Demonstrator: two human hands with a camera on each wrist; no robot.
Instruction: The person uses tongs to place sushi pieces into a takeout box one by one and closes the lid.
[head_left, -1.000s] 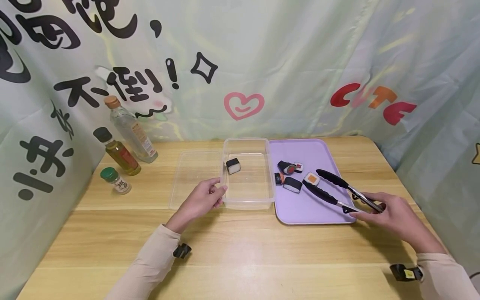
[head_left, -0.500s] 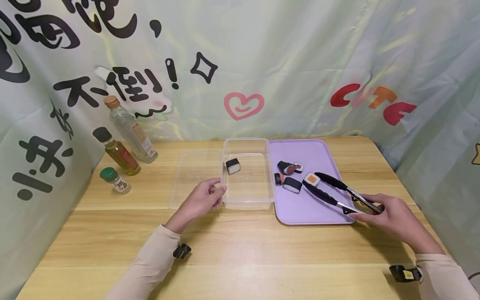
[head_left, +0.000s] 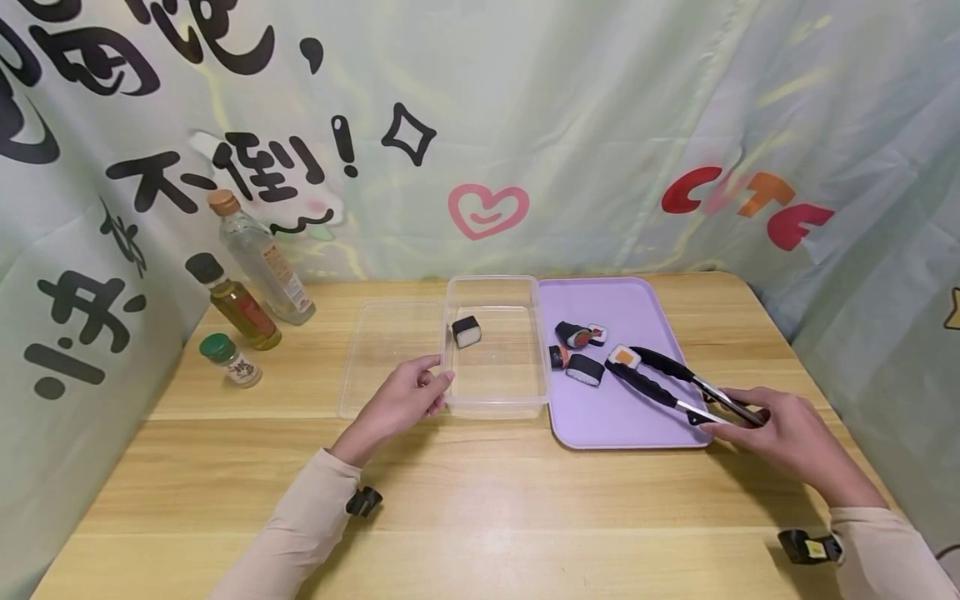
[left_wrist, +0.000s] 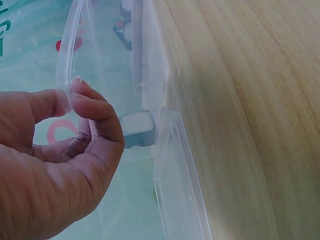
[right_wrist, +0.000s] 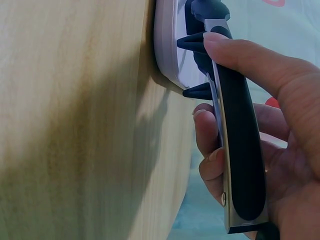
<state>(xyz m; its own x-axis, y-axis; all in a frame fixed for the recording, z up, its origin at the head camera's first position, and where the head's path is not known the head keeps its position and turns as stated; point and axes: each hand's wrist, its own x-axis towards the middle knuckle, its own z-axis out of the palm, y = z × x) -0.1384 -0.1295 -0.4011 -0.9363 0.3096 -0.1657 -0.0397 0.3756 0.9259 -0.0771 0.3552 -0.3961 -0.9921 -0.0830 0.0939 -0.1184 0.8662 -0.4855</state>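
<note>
Lid (head_left: 393, 354), container (head_left: 510, 367) and tray (head_left: 622, 304) lie in a row, left to right, across the back of a table (head_left: 480, 492).
One sushi piece (head_left: 467, 332) sits inside the container toward its left wall, with a left hand (head_left: 408, 396) at the rim on that side; on the tray, a sushi roll (head_left: 624, 358) lies between the tips of tongs (head_left: 647, 389) held by a right hand (head_left: 787, 433) at the near right corner, four other pieces (head_left: 585, 370) to its left; at far left stand a shaker (head_left: 232, 362), a middle bottle (head_left: 246, 315) behind it and a rear bottle (head_left: 270, 267) farther back, before a curtain (head_left: 600, 125).
</note>
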